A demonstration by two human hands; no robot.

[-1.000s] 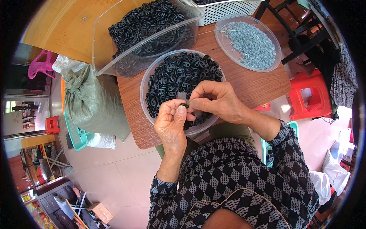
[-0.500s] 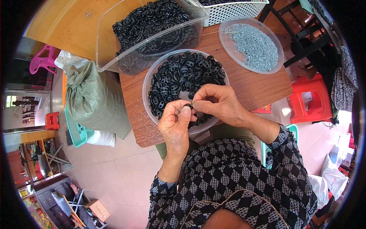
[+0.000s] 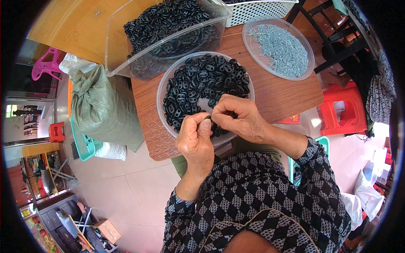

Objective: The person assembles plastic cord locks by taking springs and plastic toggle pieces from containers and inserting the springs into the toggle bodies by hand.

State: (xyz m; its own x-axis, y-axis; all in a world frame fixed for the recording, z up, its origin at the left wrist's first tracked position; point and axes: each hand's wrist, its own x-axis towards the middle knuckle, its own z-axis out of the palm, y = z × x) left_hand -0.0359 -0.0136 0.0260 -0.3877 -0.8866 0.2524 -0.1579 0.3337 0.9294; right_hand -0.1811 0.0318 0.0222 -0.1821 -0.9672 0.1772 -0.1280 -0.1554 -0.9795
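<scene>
My left hand (image 3: 195,137) is closed, pinching a small black two-hole plastic piece (image 3: 208,118) between thumb and fingers. Right beside it, my right hand (image 3: 244,119) is closed too, its thumb and forefinger pressed together at the piece's edge; whatever sits between those fingertips is too small to make out. Both hands are over the near side of a round clear tub (image 3: 160,90) full of loose black two-hole pieces (image 3: 202,76). Part of the tub's bottom shows through just beyond my fingers.
Small silver screw-like metal parts (image 3: 284,50) lie on a round clear lid (image 3: 249,46) at the table's far right. A large clear bin (image 3: 112,55) of black pieces and a white perforated basket (image 3: 261,12) stand behind. Left are a tied sack (image 3: 103,105); right, a red stool (image 3: 346,109).
My right hand has dipped slightly and its fingers have drawn in against the black piece. My left fingers have closed tighter, covering more of it.
</scene>
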